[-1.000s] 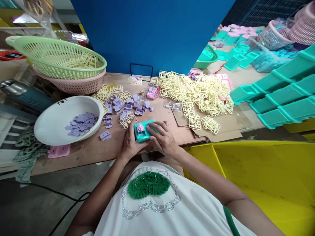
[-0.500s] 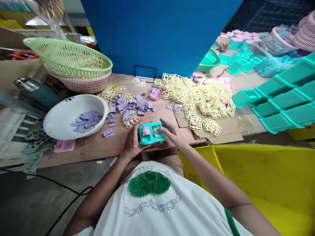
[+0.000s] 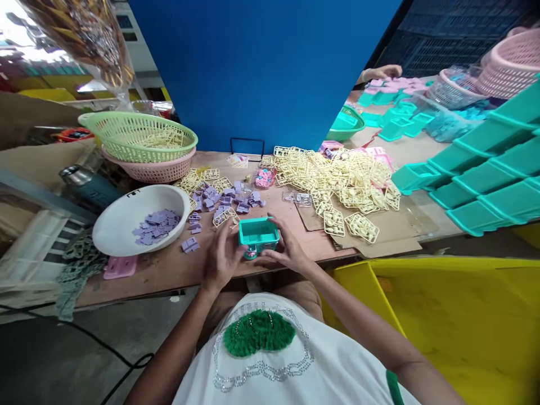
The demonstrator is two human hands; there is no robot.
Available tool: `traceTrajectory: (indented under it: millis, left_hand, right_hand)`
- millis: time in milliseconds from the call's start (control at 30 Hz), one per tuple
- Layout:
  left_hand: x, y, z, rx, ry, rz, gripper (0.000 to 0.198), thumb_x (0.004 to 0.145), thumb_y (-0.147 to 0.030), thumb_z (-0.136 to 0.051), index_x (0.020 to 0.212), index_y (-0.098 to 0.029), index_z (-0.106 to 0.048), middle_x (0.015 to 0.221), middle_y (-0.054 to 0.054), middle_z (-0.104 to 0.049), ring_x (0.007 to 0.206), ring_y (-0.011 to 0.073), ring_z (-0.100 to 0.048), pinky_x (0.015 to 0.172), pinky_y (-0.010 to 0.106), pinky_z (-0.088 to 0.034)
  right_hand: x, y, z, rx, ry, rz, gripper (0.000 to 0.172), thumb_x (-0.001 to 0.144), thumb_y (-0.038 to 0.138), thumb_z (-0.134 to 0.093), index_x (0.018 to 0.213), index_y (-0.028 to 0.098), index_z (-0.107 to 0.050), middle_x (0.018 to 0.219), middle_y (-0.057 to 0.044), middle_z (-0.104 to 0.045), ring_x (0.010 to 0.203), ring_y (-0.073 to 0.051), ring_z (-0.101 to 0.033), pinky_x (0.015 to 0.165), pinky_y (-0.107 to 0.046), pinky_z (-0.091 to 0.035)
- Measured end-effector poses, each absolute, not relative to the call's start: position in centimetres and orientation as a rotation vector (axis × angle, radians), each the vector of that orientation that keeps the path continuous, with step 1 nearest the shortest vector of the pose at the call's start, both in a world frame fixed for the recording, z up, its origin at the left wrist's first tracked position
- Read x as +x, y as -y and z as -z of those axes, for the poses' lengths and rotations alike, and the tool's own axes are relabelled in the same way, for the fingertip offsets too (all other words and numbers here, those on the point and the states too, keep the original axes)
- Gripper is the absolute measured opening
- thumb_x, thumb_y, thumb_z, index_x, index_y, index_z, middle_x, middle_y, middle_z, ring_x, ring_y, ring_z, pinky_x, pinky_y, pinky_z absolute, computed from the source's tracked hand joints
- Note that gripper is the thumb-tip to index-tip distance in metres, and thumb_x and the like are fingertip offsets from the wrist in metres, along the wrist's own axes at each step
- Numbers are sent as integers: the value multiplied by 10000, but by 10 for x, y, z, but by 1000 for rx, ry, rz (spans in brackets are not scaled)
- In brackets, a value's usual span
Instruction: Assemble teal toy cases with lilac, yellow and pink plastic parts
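A small teal plastic box is at the table's front edge, its hollow side facing up at me. A small round part with some pink on it shows at its near left corner. My left hand grips the box's left side, thumb near that corner. On the opposite side, my right hand has its thumb along the near face and its fingers by the far right corner. Just beyond lie a cream plastic frame and scattered purple plastic pieces.
A white bowl of purple pieces stands left, below stacked green and pink baskets. Cream frames are heaped right. Stacked teal boxes and a yellow bin are farther right. Another person's hand shows behind the blue panel.
The teal box has turned from showing its face with pink and clear parts to showing its hollow side. My right hand has closed in on its right side. The view has shifted slightly.
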State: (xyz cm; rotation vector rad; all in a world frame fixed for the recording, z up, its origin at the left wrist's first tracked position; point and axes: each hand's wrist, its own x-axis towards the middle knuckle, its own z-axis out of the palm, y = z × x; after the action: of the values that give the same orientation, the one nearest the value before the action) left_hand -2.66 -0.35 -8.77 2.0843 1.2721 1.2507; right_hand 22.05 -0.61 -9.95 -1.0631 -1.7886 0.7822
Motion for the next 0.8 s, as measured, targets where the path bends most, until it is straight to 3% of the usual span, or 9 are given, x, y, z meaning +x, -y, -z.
traceTrajectory:
  millis: [67, 167, 233, 333, 467, 567, 700, 800]
  left_hand:
    - [-37, -9, 82, 2063, -1504, -1352, 639, 1025, -477, -615, 1564, -201, -413, 1505, 231, -550, 1389, 306, -610, 1144, 492, -528]
    - [-47, -30, 79, 2100, -1706, -1288, 702, 953, -483, -715, 1515, -154, -451, 1401, 239, -590, 1304, 345, -633, 1104, 539, -537]
    - [-50, -41, 81, 2122, -1706, -1199, 627, 941, -434, -722, 1454, -148, -503, 1317, 215, -629, 1229, 345, -659, 1059, 537, -558]
    - [-51, -50, 85, 2120, -1690, -1175, 400, 944, -375, -675, 1275, -158, -614, 1226, 183, -649, 1157, 339, -671, 1025, 528, -565]
    - [-51, -56, 87, 2100, -1694, -1223, 319, 902, -444, -696, 1091, -190, -655, 1140, 147, -651, 1102, 339, -665, 1001, 516, -563]
    - [-54, -57, 84, 2024, -1693, -1243, 260, 888, -465, -698, 912, -213, -638, 963, 91, -668, 931, 293, -679, 906, 468, -586]
    - [-54, -57, 72, 1539, -1583, -1485, 317, 844, -460, -757, 926, -222, -564, 862, 33, -682, 742, 215, -691, 766, 394, -620]
    - [-49, -59, 56, 1200, -1344, -1657, 436, 789, -415, -832, 1026, -236, -513, 919, 15, -728, 751, 209, -744, 784, 433, -664]
  right_hand:
    - [219, 11, 95, -1076, 1778, -727, 819, 939, 525, -751, 1616, 249, -381, 1608, -209, -479, 1534, -337, -448, 1242, -555, -414]
    - [217, 16, 88, -1134, 1729, -654, 636, 1022, 463, -647, 1587, 260, -437, 1541, -196, -556, 1415, -304, -579, 1169, -524, -501]
    - [215, 19, 85, -1148, 1725, -604, 566, 1032, 435, -634, 1550, 258, -488, 1499, -191, -597, 1388, -297, -607, 1145, -501, -527]
    - [213, 23, 84, -1124, 1761, -503, 571, 1028, 388, -643, 1560, 252, -483, 1521, -196, -590, 1447, -305, -565, 1191, -512, -493]
    - [213, 29, 81, -1098, 1823, -461, 665, 1038, 385, -629, 1643, 261, -381, 1583, -198, -545, 1471, -295, -549, 1201, -488, -493]
    - [229, 33, 75, -1130, 1878, -402, 687, 1055, 409, -593, 1672, 251, -336, 1564, -186, -571, 1434, -289, -580, 1163, -455, -526]
    - [280, 36, 62, -1560, 1751, -52, 545, 1067, 413, -541, 1558, 178, -517, 1389, -205, -679, 1275, -336, -637, 1096, -511, -529]
    - [317, 32, 58, -2085, 1667, 140, 533, 1023, 478, -596, 1390, 95, -649, 1279, -269, -712, 1194, -410, -626, 1060, -591, -475]
